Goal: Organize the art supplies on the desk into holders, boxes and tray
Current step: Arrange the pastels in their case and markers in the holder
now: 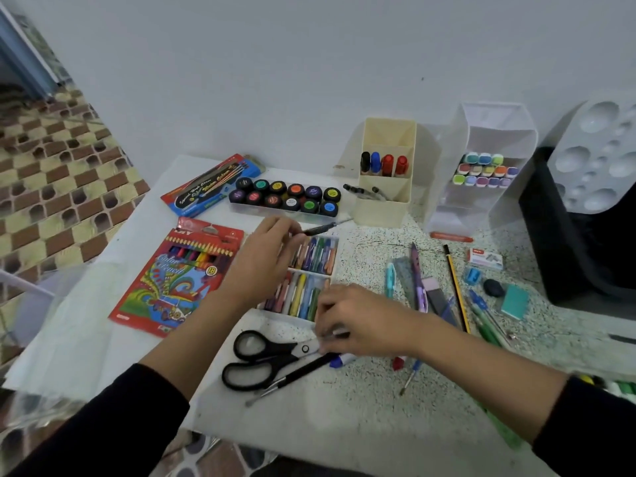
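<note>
Black pen (318, 229), thin and dark, hangs over the far edge of the pastel box (303, 273). Its long axis runs from the near left to the far right, and its tip points toward the cream holder (385, 201) that stands beyond the box on the right. The left hand (265, 259) pinches the pen's near end between thumb and curled fingers, the palm hovering above the far row of pastels.

At the box's near right corner the right hand (358, 321) is turned palm down. Its fingers are curled around a pale barrel (339, 333); blur hides what that is.

Just nearer than the box lie the scissors (272, 356), handles to the left and blades pointing right under that hand. A blue-capped marker (339, 361) lies beside their tip. Left of the box is a coloured pencil pack (179, 273), and beyond the box a tray of paint pots (289, 196). Everything rests on the speckled desk (361, 425).
</note>
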A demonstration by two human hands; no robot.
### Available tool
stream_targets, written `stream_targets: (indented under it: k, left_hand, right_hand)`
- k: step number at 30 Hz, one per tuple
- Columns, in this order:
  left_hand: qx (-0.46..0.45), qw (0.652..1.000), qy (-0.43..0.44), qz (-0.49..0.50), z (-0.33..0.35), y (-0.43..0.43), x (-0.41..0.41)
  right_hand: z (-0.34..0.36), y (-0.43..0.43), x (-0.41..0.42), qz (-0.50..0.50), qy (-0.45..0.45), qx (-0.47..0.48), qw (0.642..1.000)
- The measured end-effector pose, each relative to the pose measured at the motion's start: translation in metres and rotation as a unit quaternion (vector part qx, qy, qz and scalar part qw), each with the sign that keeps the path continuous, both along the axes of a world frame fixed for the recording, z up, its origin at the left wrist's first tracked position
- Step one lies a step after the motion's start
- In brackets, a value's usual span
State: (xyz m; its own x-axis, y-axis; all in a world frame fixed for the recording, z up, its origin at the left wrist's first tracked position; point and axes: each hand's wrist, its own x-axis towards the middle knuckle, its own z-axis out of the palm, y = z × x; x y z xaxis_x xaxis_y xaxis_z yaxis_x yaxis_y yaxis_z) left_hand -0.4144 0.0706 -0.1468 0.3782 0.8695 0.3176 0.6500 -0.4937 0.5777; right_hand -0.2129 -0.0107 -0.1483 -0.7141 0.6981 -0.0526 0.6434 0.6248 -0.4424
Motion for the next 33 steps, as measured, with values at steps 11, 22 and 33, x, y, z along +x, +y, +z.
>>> stream_targets:
  k: [11,22,33]
  left_hand:
    - [-0.047,0.972,-0.225,0.048,0.034,-0.020,-0.019]
    - [-0.002,0.954,-0.298,0.020,0.096,0.020,0.024]
    - [0.044,0.942,-0.331,0.044,0.116,0.093,0.082]
  right_hand:
    - [0.004,-0.010,0.002,0.009,-0.045,0.010,0.999]
    - [0.065,0.018,0.076,-0.224,0.135,-0.068,0.963]
    - [0.128,0.107,0.074,-0.412,0.450,-0.006,0.792]
